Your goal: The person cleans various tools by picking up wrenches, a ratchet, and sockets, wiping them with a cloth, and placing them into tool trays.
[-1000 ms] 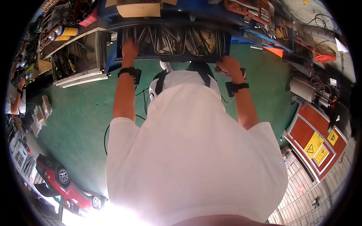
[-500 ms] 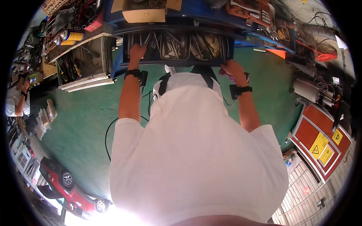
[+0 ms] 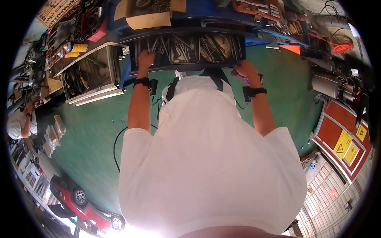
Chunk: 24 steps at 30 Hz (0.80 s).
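Note:
An open blue tool drawer [image 3: 186, 66] in front of me holds metal tools. My left hand [image 3: 146, 59] reaches into its left part, beside long metal tools [image 3: 156, 43]; its fingertips are hidden. A rectangular tray [image 3: 184, 49] of metal tools lies in the middle, and a round tray [image 3: 215, 47] with more of them is to its right. At the drawer's front right corner, my right hand [image 3: 245, 69] is closed around a purplish cloth [image 3: 247, 81], which bulges from under the palm.
A cardboard box [image 3: 149, 20] and an orange tool case [image 3: 260, 8] lie on the blue cabinet. Spray cans [image 3: 75, 48] stand on the bench at left. Another person [image 3: 22, 123] works at far left. A red car [image 3: 81, 210] is behind me on the green floor.
My left hand has drawn back slightly toward the drawer's front. My right hand stays at the corner with the cloth. The whole view has shifted a little.

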Available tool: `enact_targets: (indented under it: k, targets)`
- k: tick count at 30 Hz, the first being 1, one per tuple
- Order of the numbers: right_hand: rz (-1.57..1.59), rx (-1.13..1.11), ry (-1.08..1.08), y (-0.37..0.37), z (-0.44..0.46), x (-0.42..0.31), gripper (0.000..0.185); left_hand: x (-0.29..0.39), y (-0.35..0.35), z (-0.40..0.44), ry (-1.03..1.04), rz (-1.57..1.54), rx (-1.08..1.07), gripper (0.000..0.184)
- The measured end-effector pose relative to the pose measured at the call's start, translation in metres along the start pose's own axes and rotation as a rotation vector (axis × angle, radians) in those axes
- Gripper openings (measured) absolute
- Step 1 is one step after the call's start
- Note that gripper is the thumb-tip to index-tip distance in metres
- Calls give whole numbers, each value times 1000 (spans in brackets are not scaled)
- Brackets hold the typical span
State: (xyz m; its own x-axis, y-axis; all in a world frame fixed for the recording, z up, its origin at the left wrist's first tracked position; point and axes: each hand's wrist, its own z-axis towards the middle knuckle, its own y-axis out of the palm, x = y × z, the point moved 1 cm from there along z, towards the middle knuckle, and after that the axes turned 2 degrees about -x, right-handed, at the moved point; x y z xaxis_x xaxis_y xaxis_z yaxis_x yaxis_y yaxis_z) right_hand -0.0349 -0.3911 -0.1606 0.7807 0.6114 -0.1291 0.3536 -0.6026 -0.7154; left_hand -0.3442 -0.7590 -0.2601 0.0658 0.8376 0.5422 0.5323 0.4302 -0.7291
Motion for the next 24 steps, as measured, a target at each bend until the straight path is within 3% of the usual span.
enact_targets:
  k: [5,7,11,18,22,24]
  targets:
    - [41,5,18,10,8,4,38,-5,6,-2,16,-5,34,36]
    - [81,7,17,13,5,2,38,-2,11,-6,28,41,215,35]
    - [-7,31,7,-3,-13,-12,37,12,8,-14,-24,106,164,35]
    - [73,34,-70,-6,3,-13,39,-14,14,-10,124,46,305,35]
    - [-73,43,-96,-28,1,-59,41,-15,13,-11,151,39,316,36]
    - [-150,160,-171,-30,7,-87,39,-14,15,-12,153,42,323,36]
